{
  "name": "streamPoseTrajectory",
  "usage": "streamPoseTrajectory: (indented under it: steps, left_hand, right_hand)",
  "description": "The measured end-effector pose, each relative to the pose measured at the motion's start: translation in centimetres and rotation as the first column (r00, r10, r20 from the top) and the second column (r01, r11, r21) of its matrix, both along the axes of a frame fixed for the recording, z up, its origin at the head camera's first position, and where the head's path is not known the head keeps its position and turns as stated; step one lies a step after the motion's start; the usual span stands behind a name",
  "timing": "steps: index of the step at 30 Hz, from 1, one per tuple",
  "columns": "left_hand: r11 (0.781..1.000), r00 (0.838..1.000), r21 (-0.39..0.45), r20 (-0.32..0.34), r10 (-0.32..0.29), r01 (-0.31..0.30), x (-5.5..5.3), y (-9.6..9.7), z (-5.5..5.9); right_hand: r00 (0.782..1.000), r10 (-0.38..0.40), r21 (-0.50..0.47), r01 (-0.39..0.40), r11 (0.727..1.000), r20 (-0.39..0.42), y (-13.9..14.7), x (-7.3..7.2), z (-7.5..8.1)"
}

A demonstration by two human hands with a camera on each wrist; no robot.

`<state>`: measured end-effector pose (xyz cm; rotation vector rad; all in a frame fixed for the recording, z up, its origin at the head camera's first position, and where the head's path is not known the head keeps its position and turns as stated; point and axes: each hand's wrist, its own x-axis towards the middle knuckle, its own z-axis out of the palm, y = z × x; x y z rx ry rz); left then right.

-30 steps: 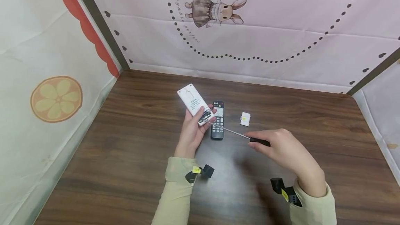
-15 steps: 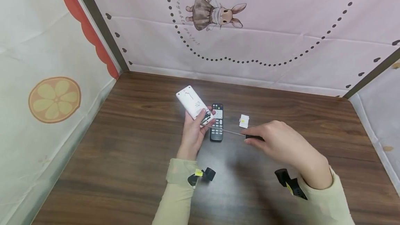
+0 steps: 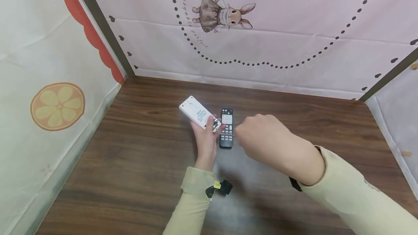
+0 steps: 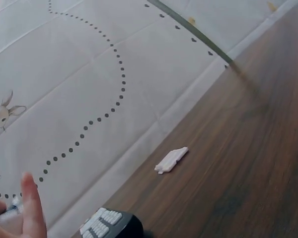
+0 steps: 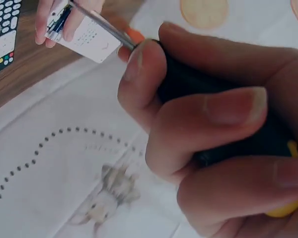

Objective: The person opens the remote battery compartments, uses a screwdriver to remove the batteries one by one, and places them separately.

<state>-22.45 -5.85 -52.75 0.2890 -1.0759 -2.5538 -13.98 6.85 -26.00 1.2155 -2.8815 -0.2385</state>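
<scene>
My left hand holds a white remote control back side up, the thumb lying across it. Its battery compartment is uncovered, and dark batteries show inside in the right wrist view. My right hand grips a screwdriver by its dark handle, which has a yellow end; the fingers curl round it. The metal shaft points at the lower end of the white remote, beside the compartment; whether the tip touches cannot be told. In the head view the right hand hides the handle.
A black remote control lies buttons up on the wooden table, just right of the left hand. A small white battery cover lies farther right, hidden behind the right hand in the head view. Printed fabric walls enclose the table.
My right hand has moved left and turned over, knuckles now up, with the screwdriver still gripped. The white remote has tilted further left and lowered slightly. The battery cover has become hidden in the head view.
</scene>
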Motion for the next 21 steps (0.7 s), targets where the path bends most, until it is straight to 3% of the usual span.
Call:
streamPoseTrajectory:
  steps: [2, 5, 7, 9, 12, 17, 21]
  left_hand:
    - [0.999, 0.999, 0.0, 0.044, 0.033, -0.033, 0.8, 0.1, 1.5]
    - [0.998, 0.997, 0.029, 0.064, 0.049, -0.051, 1.0, 0.2, 2.1]
    - [0.996, 0.997, 0.077, 0.074, 0.03, -0.036, 1.6, 0.1, 3.9]
    - [0.991, 0.998, 0.132, 0.062, 0.002, -0.01, 1.4, -0.3, 4.0]
    - [0.981, 0.995, 0.19, 0.08, -0.063, 0.047, 2.2, -0.8, 6.3]
    - [0.957, 0.983, 0.259, 0.087, -0.158, 0.131, 2.3, -1.3, 7.0]
    - [0.939, 0.982, 0.313, 0.079, -0.173, 0.14, 2.3, -1.5, 7.0]
  right_hand:
    - [0.999, 0.012, 0.049, -0.01, 0.999, -0.035, -1.1, 0.1, -0.4]
    - [0.998, 0.021, 0.08, -0.016, 0.997, -0.057, -1.7, 0.1, -0.6]
    - [0.999, 0.016, 0.056, -0.014, 0.998, -0.038, -1.4, -0.1, -0.3]
    - [1.0, 0.004, 0.014, -0.004, 1.0, 0.003, -0.7, -0.4, 0.4]
    - [0.997, -0.018, -0.021, 0.02, 1.0, 0.072, -0.1, -1.0, 1.0]
    - [0.992, -0.035, -0.023, 0.038, 0.999, 0.124, -0.1, -1.5, 1.3]
    - [0.992, 0.001, -0.023, 0.002, 1.0, 0.127, -0.6, -1.6, 1.5]
